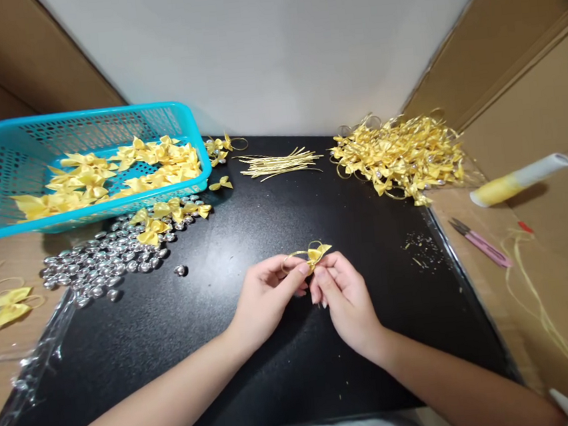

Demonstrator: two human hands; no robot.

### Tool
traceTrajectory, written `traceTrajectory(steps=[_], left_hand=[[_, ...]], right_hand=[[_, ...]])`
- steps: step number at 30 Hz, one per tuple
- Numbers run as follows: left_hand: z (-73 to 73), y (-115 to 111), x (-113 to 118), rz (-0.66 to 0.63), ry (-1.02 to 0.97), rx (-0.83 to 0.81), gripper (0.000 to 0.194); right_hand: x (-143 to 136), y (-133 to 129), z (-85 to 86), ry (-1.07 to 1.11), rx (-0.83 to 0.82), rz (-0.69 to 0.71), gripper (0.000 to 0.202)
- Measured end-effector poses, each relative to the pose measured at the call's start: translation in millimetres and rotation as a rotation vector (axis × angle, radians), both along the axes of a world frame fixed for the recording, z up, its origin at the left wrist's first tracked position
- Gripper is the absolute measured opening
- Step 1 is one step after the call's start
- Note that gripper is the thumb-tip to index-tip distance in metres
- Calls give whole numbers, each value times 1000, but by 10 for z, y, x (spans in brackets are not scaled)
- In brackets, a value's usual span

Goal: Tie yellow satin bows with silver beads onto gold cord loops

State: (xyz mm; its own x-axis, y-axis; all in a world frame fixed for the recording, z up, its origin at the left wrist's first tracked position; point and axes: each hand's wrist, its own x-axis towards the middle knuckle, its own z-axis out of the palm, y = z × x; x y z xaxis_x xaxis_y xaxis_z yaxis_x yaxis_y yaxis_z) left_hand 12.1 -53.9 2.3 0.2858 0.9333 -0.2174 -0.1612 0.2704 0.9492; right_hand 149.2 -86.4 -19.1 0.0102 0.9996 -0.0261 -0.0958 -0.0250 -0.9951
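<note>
Between my two hands, just over the black table top, is a small yellow ribbon bow (317, 255) with a loop of gold cord on it. My left hand (270, 293) pinches the bow's left side between thumb and fingers, where the loop sticks out. On the other side, my right hand (343, 296) has its thumb and fingertips closed on the bow's lower right. Fingers cover the lower part of the bow, so I cannot tell whether a bell or bead sits there.
A turquoise basket (195, 124) of yellow bows stands back left, silver beads (117, 252) before it. Short gold cords (279, 164) lie at the back. A pile of finished-looking bows (403, 154) is back right, near pink-handled snippers (485, 247) and a ribbon roll (519, 180).
</note>
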Motion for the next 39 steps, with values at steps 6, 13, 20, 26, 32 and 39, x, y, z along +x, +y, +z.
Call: traceTrajectory(steps=[6, 13, 20, 26, 32, 39], left_hand=[[-18, 37, -29, 71, -3, -23, 17], [2, 44, -29, 44, -10, -73, 21], [-6, 93, -52, -18, -13, -178, 26], [53, 144, -98, -112, -9, -249, 29], [100, 149, -119, -145, 48, -211, 29], [149, 153, -96, -112, 97, -183, 36]], right_hand=[[76, 32, 29, -175, 40, 61, 14], [98, 40, 48, -283, 61, 37, 18], [163, 83, 80, -368, 89, 83, 17], [227, 118, 131, -460, 142, 120, 17], [245, 125, 152, -473, 106, 145, 19], [242, 120, 173, -440, 132, 114, 18]])
